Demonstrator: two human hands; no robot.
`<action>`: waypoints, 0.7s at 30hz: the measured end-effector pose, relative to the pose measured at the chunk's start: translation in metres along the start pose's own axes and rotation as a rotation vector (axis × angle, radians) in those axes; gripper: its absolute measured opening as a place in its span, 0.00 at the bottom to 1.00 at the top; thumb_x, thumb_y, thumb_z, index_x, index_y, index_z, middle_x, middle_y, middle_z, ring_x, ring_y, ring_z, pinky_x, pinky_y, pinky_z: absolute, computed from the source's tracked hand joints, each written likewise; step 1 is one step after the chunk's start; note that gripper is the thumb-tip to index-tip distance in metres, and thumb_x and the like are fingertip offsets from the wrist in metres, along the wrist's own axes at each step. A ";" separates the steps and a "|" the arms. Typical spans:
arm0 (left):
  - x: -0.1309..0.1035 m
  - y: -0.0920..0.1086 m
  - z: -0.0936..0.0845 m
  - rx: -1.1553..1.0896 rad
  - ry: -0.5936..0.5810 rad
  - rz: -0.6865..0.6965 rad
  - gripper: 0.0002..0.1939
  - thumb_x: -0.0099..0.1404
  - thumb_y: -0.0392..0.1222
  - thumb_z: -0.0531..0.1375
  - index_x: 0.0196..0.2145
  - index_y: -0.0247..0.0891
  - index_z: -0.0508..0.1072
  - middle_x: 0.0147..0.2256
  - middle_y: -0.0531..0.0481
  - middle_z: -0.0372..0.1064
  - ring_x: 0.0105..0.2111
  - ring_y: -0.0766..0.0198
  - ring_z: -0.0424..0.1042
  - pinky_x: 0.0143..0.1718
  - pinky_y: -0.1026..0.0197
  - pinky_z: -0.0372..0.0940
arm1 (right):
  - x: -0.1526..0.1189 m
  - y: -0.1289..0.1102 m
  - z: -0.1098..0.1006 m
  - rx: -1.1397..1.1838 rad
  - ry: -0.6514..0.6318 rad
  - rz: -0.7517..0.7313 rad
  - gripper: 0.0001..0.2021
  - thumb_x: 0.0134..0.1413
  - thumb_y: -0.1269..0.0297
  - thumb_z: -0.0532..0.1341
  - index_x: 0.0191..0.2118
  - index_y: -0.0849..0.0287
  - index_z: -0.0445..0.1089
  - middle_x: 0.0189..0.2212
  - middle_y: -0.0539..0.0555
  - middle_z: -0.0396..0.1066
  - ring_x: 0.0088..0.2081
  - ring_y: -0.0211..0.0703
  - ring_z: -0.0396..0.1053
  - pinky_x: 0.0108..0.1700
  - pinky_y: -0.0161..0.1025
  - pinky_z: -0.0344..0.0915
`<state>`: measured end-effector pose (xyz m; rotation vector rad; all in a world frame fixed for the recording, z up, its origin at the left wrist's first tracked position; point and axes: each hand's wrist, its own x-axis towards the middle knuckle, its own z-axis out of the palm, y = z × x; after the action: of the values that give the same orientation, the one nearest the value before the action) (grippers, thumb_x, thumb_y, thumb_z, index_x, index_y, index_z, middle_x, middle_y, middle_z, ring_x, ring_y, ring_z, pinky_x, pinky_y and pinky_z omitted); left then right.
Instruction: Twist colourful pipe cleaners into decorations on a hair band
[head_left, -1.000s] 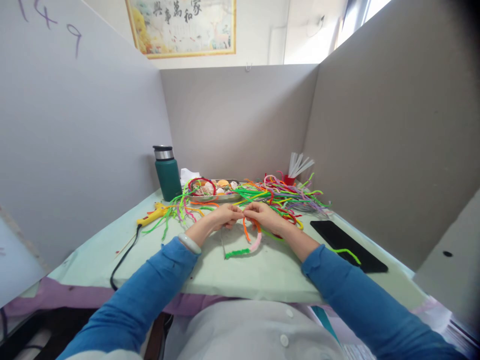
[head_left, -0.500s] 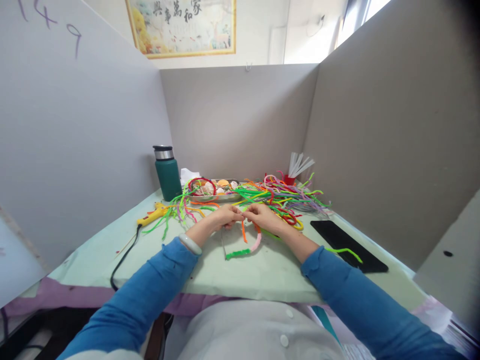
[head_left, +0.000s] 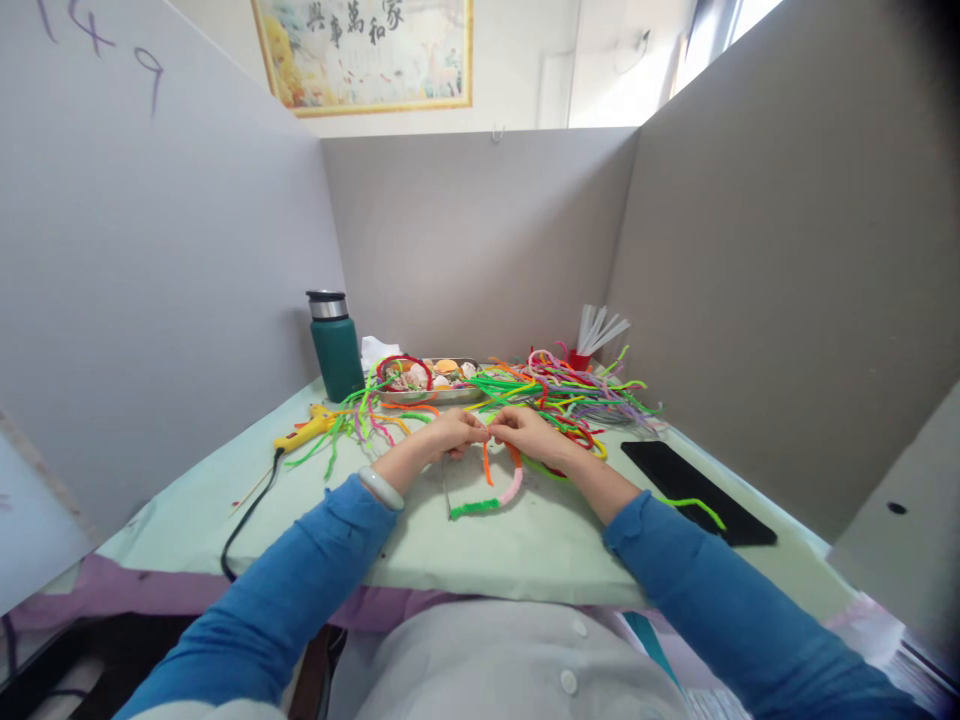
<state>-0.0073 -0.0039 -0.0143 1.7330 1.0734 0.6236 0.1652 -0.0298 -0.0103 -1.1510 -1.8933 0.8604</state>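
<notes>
Both hands meet over the middle of the table, fingertips pinched close together. My left hand is closed on the far part of a thin hoop, whose near side is wrapped in green and pink fuzz, with orange at the right. Bare thin wire shows along the hoop's left side. My right hand pinches an orange pipe cleaner, its loose end hanging down inside the hoop. The exact contact between the fingertips is hidden by the fingers.
Behind my hands lie a heap of coloured pipe cleaners and a metal tray of small pieces. To the left are a green bottle and a yellow glue gun with a black cord. A black phone-like slab lies right; white sticks stand behind.
The fingertips of my right hand have shifted very slightly while pinching. The hoop and everything else stay nearly where they were.
</notes>
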 end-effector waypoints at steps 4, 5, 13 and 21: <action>0.000 0.000 0.000 0.032 -0.023 -0.013 0.17 0.49 0.51 0.62 0.23 0.36 0.61 0.14 0.60 0.47 0.13 0.75 0.47 0.15 0.67 0.43 | -0.001 -0.004 0.001 0.034 0.012 0.053 0.06 0.42 0.66 0.58 0.26 0.63 0.67 0.20 0.49 0.66 0.21 0.32 0.58 0.22 0.29 0.53; 0.000 0.000 0.000 0.043 -0.027 -0.019 0.17 0.49 0.51 0.62 0.23 0.36 0.60 0.14 0.60 0.47 0.13 0.75 0.47 0.15 0.67 0.43 | -0.001 -0.005 0.001 0.038 0.015 0.070 0.05 0.42 0.66 0.58 0.25 0.63 0.67 0.20 0.49 0.66 0.21 0.32 0.58 0.22 0.29 0.53; 0.000 0.001 0.002 0.084 0.023 -0.004 0.16 0.49 0.50 0.62 0.24 0.35 0.62 0.14 0.60 0.48 0.13 0.75 0.47 0.15 0.68 0.42 | 0.002 -0.004 0.002 0.033 0.010 0.169 0.06 0.42 0.66 0.58 0.24 0.63 0.68 0.19 0.49 0.66 0.20 0.31 0.57 0.20 0.28 0.51; -0.002 0.002 0.002 0.079 0.051 0.007 0.16 0.48 0.49 0.63 0.25 0.35 0.64 0.14 0.60 0.48 0.13 0.75 0.46 0.15 0.68 0.42 | 0.001 -0.002 0.002 0.137 -0.020 0.197 0.10 0.42 0.60 0.60 0.23 0.63 0.65 0.16 0.47 0.61 0.17 0.29 0.54 0.18 0.29 0.48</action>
<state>-0.0060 -0.0069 -0.0126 1.7984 1.1411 0.6400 0.1618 -0.0298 -0.0093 -1.2617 -1.7272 1.0950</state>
